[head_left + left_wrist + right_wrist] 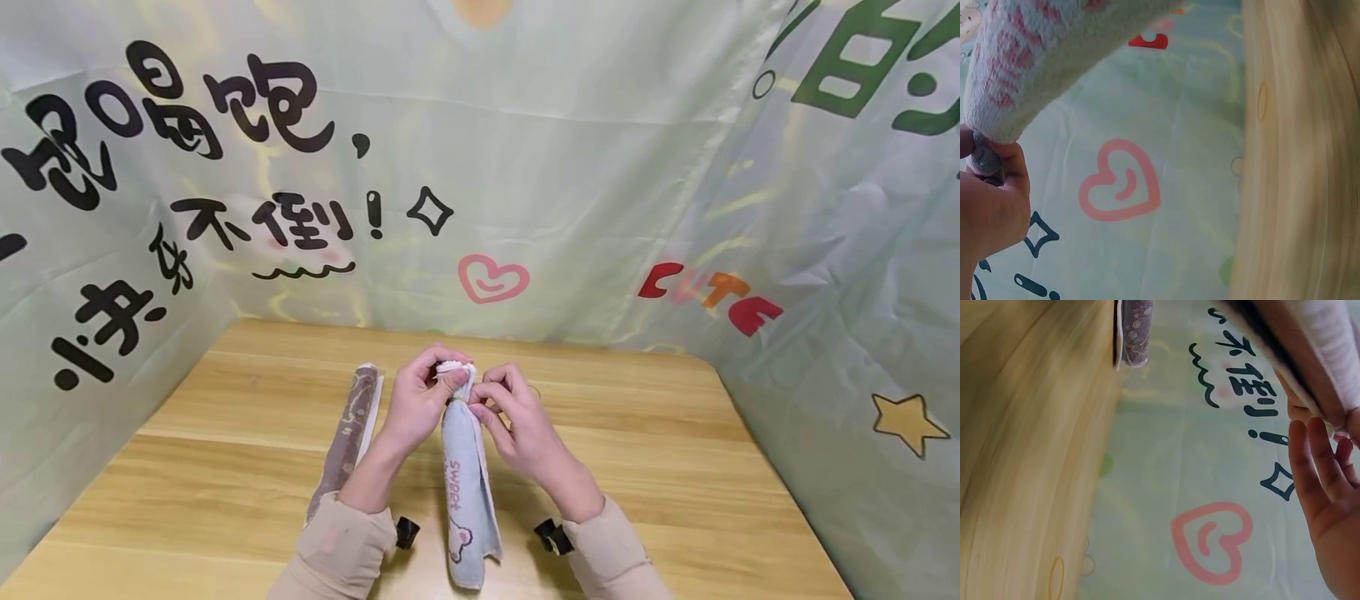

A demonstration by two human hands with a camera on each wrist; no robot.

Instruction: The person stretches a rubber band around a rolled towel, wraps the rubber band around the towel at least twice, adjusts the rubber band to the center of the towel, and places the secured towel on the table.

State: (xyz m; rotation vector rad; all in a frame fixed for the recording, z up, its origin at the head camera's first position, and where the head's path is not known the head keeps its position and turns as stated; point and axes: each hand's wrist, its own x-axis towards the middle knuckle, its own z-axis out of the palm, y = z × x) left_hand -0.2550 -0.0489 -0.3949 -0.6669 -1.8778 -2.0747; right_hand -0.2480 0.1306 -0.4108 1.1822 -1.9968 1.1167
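Observation:
A light blue towel, rolled lengthwise, carries pink lettering and a bear outline. Near its far end a thin yellowish rubber band cinches the roll. My left hand grips the towel just beyond the band, thumb on top. At the band's right side, my right hand pinches with thumb and fingertips; the exact contact is partly hidden. The right wrist view shows the right hand's fingers against the towel's underside. In the left wrist view, the towel slants up from the left hand.
Left of the hands lies a brown patterned rolled towel with a pale edge. A loose rubber band is on the wooden table. Printed cloth walls stand around the table's back and sides.

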